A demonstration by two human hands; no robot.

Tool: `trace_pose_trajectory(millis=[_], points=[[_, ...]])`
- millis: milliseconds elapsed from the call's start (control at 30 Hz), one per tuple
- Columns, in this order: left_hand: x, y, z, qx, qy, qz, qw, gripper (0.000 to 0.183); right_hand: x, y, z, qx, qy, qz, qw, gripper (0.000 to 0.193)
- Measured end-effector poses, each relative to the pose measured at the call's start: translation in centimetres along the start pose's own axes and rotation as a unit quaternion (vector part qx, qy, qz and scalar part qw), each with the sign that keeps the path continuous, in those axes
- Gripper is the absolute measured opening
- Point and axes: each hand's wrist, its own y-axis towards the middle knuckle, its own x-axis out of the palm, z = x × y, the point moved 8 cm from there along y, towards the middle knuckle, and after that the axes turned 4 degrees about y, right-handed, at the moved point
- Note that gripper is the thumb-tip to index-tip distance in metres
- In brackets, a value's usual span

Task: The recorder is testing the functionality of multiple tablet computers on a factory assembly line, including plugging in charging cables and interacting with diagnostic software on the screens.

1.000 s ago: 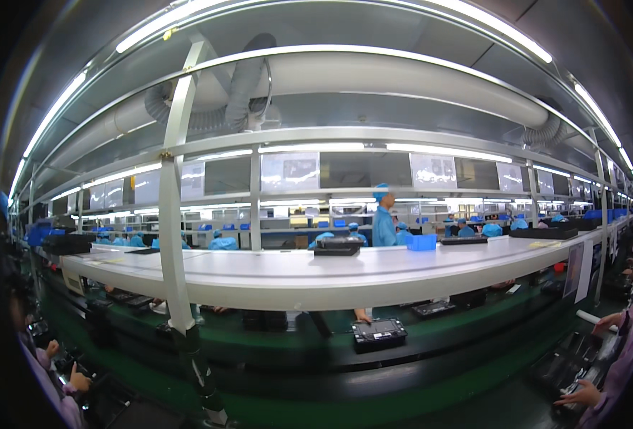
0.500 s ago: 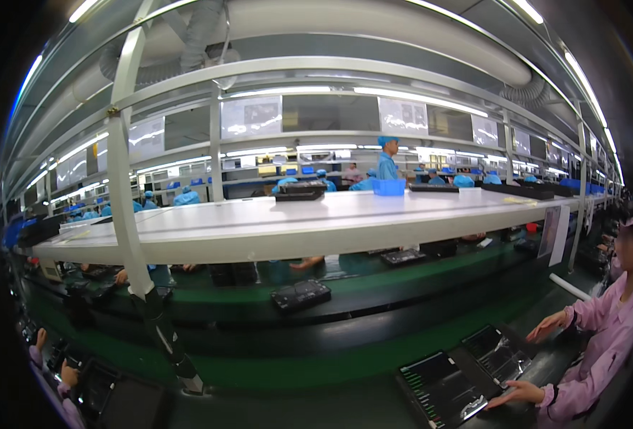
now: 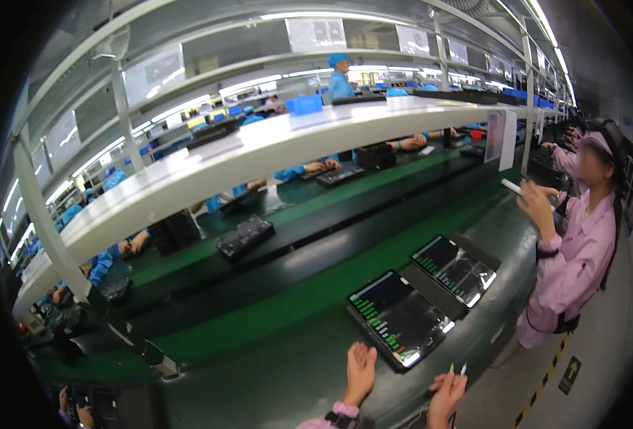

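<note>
My left hand [image 3: 360,373] is at the lower middle, beside the near corner of a tablet. Its fingers are loosely bent, and nothing shows in them. To the right of it, my right hand [image 3: 447,397] is closed on two slim pen-like things, one with a green tip [image 3: 452,368] and one with a white tip [image 3: 464,369]. The near tablet [image 3: 395,314] lies face up, with green bars along one side of its dark screen. Behind it lies a second similar tablet [image 3: 456,270]. My hands are apart from both.
At the right, a co-worker in a pink smock [image 3: 577,250] holds a white stick-like thing [image 3: 512,187]. A green and black conveyor [image 3: 295,268] crosses ahead, carrying a dark device [image 3: 246,238]. Above runs a white shelf [image 3: 209,168]; a post [image 3: 52,214] stands left. People in blue work beyond.
The view has swung to the right and down. Both my hands have come in from the lower edge. The co-worker's hands have left the tablets and risen with a white stick-like thing.
</note>
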Motion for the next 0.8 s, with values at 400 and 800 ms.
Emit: trace_pose_trajectory(millis=[400,800], points=[[0.5,4.4,-1.7,-0.083,0.173,0.065,0.979,0.046,5.8,1.3,3.2,0.180,0.078,-0.055,0.979,0.010],[0.6,6.3,0.0,-0.334,-0.057,0.035,0.940,0.007,7.2,0.7,3.0,0.169,0.142,-0.037,0.975,0.013]])
